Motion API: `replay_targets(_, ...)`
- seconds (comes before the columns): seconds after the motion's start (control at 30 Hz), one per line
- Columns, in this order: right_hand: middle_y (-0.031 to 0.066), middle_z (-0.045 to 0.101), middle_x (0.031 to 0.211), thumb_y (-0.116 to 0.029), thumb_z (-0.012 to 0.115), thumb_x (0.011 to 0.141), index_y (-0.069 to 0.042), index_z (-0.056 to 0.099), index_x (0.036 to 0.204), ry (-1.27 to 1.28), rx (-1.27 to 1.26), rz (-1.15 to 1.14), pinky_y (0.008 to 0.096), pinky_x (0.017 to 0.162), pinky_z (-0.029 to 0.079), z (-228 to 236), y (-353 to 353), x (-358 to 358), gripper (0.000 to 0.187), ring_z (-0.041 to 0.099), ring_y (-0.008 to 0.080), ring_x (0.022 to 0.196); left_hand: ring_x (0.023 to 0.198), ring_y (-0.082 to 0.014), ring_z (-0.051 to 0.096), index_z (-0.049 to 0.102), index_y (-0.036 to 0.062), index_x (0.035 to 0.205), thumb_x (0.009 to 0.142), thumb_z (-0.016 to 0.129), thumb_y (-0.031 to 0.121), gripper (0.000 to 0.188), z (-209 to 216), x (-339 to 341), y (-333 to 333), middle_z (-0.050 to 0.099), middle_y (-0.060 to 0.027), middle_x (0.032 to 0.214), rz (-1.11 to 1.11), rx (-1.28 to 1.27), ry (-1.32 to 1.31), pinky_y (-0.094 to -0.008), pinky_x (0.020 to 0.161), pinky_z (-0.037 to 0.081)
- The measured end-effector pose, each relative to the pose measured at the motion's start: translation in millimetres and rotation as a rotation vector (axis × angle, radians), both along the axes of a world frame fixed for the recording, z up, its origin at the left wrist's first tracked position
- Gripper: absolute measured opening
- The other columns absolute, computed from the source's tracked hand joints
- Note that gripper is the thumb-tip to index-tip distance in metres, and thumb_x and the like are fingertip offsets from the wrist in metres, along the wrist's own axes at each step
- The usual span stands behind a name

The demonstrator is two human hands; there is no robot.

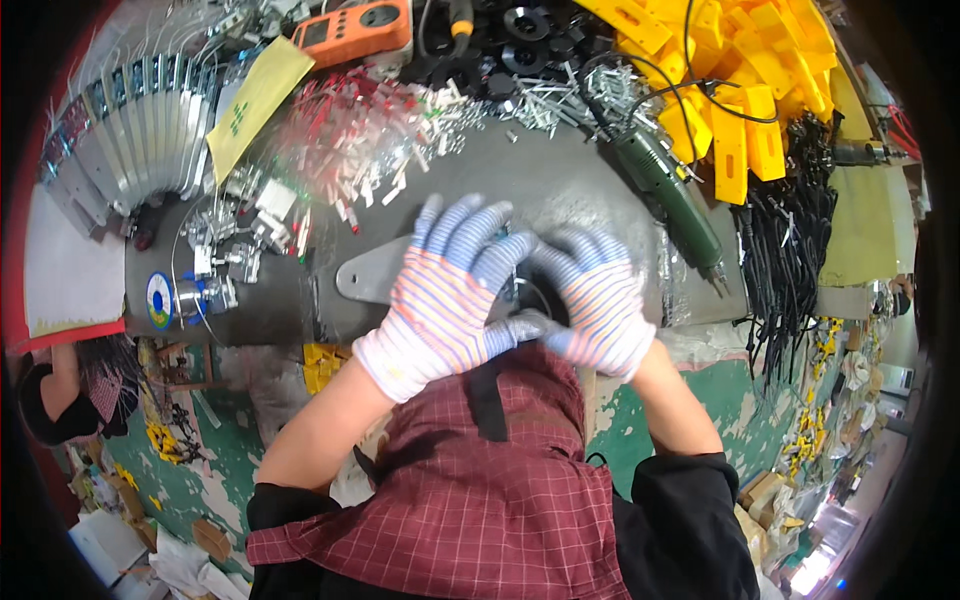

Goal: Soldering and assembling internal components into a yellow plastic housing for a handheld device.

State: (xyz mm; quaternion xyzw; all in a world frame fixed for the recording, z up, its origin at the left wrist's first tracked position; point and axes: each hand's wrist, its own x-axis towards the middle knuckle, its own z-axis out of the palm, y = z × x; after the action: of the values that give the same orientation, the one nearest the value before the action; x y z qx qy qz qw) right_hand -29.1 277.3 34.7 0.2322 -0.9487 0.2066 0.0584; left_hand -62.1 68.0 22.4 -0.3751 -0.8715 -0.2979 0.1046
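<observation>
My left hand point(445, 285), in a striped knit glove, lies over a grey flat plate point(366, 274) and grips it. The plate's rounded end with a small hole sticks out to the left, and the rest is hidden under the glove. Between my hands sits a black round part point(541, 296), mostly covered by fingers. My right hand point(603, 295), gloved the same way, has its fingers curled on that black part. The two thumbs come close together at the table's near edge.
A green electric screwdriver point(668, 190) lies to the right, beside black cables point(785, 260). Yellow plastic parts point(750, 120), screws point(550, 100), red and white small pieces point(350, 130) and an orange meter point(355, 32) line the back. Metal brackets point(150, 130) stand at left, near a solder spool point(160, 299).
</observation>
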Motion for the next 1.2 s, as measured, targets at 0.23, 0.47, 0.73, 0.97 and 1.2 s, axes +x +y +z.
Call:
replay_targets(0.23,0.0014,0.060,0.084,-0.025,0.066,0.074,-0.019,0.066,0.087,0.221,0.075,0.097,0.0404,0.075,0.042,-20,22,-17,0.015,0.058,0.0233,0.081,0.115,-0.0378,0.049,0.056,0.0117,0.110,0.069,0.075,0.036,0.052,-5,3,-1,0.049,-0.0181,0.128,-0.005,-0.126,0.018,-0.0507,0.095,0.041)
replay_targets(0.47,0.0007,0.055,0.074,-0.028,0.067,0.076,-0.018,0.064,0.082,0.090,0.112,0.241,0.0384,0.069,0.042,0,36,-33,0.012,0.056,0.0220,0.075,0.116,-0.0406,0.050,0.062,0.0087,0.087,0.068,0.073,0.025,0.028,16,16,2,0.053,-0.0169,0.125,0.081,-0.253,0.010,-0.0650,0.103,0.035)
replay_targets(0.73,0.0068,0.061,0.072,-0.022,0.068,0.080,-0.013,0.067,0.079,0.001,0.101,0.381,0.0417,0.063,0.047,46,57,-114,0.009,0.060,0.0296,0.069,0.109,-0.0350,0.054,0.063,0.0084,0.081,0.069,0.068,0.022,0.019,-2,2,14,0.061,-0.0087,0.106,0.044,-0.244,0.039,-0.0685,0.101,0.035)
replay_targets(0.97,0.0202,0.069,0.097,-0.018,0.059,0.087,-0.003,0.069,0.100,0.067,0.184,-0.022,0.0415,0.082,0.052,72,3,-348,0.022,0.066,0.0369,0.093,0.100,-0.0295,0.056,0.062,0.0138,0.080,0.068,0.064,0.024,0.016,-9,-8,2,0.058,-0.0040,0.090,-0.030,-0.106,-0.036,-0.0605,0.099,0.040)
replay_targets(1.2,0.0230,0.064,0.112,-0.014,0.055,0.085,-0.002,0.062,0.112,0.220,0.732,-0.259,0.0466,0.091,0.050,-43,142,-538,0.030,0.061,0.0396,0.107,0.103,-0.0342,0.054,0.064,0.0101,0.105,0.081,0.059,0.031,0.032,2,-7,-3,0.058,-0.0109,0.099,-0.205,-0.037,-0.091,-0.0669,0.108,0.029)
